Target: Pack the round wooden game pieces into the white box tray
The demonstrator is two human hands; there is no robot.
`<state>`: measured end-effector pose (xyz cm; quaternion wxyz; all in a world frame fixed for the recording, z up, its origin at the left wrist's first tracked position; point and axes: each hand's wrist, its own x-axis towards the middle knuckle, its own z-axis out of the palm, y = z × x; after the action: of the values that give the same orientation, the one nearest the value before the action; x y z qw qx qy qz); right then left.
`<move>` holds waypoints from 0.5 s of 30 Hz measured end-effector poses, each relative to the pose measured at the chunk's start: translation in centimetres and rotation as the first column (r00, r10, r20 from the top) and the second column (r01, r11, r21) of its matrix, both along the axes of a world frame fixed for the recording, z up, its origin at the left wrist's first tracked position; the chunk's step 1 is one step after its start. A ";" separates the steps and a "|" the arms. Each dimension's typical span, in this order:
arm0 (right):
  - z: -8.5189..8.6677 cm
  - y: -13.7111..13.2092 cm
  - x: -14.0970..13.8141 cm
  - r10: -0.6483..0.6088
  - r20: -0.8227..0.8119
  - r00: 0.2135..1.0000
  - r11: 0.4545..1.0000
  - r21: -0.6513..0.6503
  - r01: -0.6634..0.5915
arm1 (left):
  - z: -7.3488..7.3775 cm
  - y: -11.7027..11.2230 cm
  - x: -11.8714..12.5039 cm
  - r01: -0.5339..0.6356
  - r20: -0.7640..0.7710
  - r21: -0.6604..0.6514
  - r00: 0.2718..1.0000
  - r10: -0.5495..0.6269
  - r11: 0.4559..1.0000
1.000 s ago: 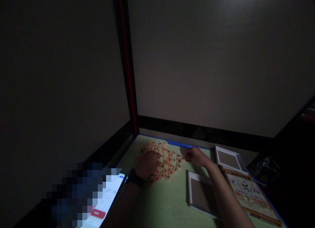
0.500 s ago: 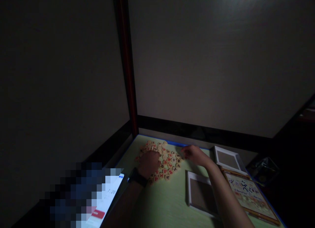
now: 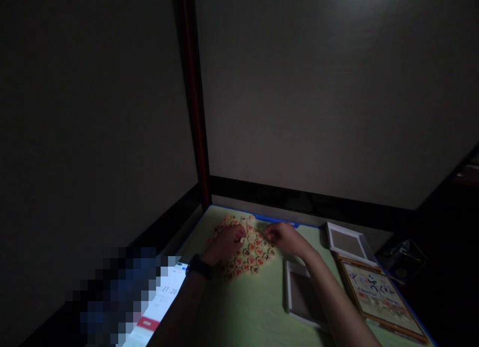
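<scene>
Many round Chinese chess pieces (image 3: 250, 260), pale with red or black characters, lie in a spread on the green tabletop. My left hand (image 3: 226, 241), with a dark watch on the wrist, is over the left part of the spread. A pale chess piece (image 3: 242, 240) shows at its closed fingertips. At the right edge of the pieces is my right hand (image 3: 285, 237), its fingers bent and drawn together. Whatever those fingers hold is too dark and small to make out.
An open white box half (image 3: 287, 292) lies under my right forearm. Another white box half (image 3: 346, 242) stands at the back right, beside a framed printed box lid (image 3: 381, 292). A lit phone (image 3: 157, 302) is at the left edge. Walls rise behind the green table (image 3: 258, 312).
My right hand has moved left to the edge of the pieces. My left hand has turned slightly and shifted up, and a pale piece now shows at its fingertips.
</scene>
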<state>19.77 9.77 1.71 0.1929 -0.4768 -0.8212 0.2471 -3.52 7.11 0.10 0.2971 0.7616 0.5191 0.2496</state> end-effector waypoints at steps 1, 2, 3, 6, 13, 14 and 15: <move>0.0 -0.1 -0.7 0.009 0.030 0.999 1.000 0.014 -0.010 | -0.2 0.1 -0.1 0.000 -0.003 0.008 1.000 0.000 1.000; 0.1 -0.2 -1.5 0.015 0.077 0.997 0.999 0.029 -0.018 | -0.5 0.2 -0.1 -0.003 -0.019 0.017 1.000 0.003 1.000; 0.2 -0.3 -2.3 0.017 0.140 0.990 0.999 0.046 -0.024 | -0.7 0.3 -0.2 -0.008 -0.041 0.023 0.999 0.009 1.000; 0.6 -0.4 -4.5 -0.019 0.306 0.952 0.996 0.090 -0.009 | -0.9 0.5 -0.3 -0.016 -0.108 0.043 0.994 0.020 0.999; 0.7 -0.3 -7.4 -0.120 0.461 0.879 0.986 0.160 0.051 | -0.9 0.5 -0.5 0.048 -0.267 0.100 0.964 -0.020 0.994; 0.7 -0.3 -7.5 -0.126 0.474 0.871 0.985 0.163 0.054 | -1.0 0.5 -0.5 0.056 -0.275 0.116 0.961 -0.022 0.992; 0.7 -0.3 -7.6 -0.130 0.486 0.864 0.985 0.164 0.056 | -1.1 0.5 -0.5 0.063 -0.285 0.132 0.958 -0.023 0.989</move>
<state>12.14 9.46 2.41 0.0216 -0.5481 -0.8348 0.0471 -4.01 7.60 -0.96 0.1713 0.8196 0.5206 0.1673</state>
